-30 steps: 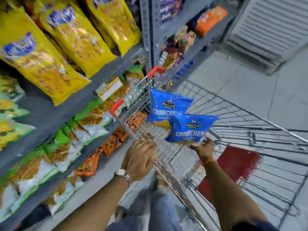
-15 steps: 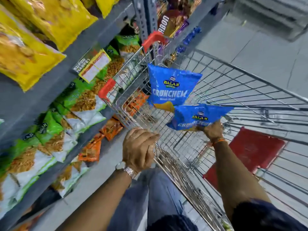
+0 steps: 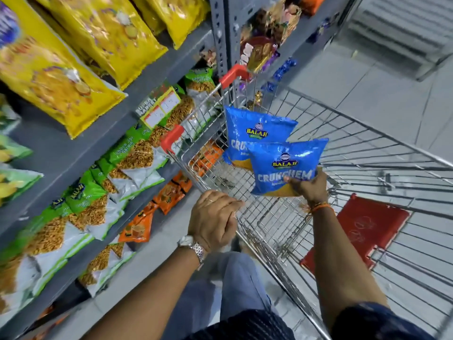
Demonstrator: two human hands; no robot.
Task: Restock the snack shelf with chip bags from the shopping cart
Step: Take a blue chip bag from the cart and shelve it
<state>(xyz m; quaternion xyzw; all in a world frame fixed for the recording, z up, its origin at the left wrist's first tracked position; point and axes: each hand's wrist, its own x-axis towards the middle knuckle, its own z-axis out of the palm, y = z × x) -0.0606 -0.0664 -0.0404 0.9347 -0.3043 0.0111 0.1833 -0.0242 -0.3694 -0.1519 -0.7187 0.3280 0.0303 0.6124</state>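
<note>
The right hand [image 3: 309, 186] holds a blue bag [image 3: 285, 168] by its lower right corner, fingers [image 3: 294, 180] pinched over the printed face, and keeps it lifted above the cart [image 3: 367, 133]. A second blue bag [image 3: 247, 130] sits just behind and partly under the first — it leans upright against the cart's wire end wall, near the red corner caps [image 3: 234, 73]. The two bags overlap, so whether they touch cannot be told.

The left hand [image 3: 214, 220] is curled in a loose fist at the cart's near rim, fingers folded inward with nothing seen in them; whether it grips the wire cannot be told. A metal watch [image 3: 193, 246] sits on that wrist, and an orange band [image 3: 321, 207] on the right one.

The shelf [image 3: 73, 153] runs along the left side, close beside the cart. Its top level carries large yellow bags [image 3: 51, 77]; the next level down carries green-and-white bags [image 3: 81, 207], and small orange packs [image 3: 169, 195] lie lower still. A price tag [image 3: 160, 110] hangs on the shelf edge. A red flap [image 3: 365, 229] lies low inside the cart — well apart from both blue bags.
</note>
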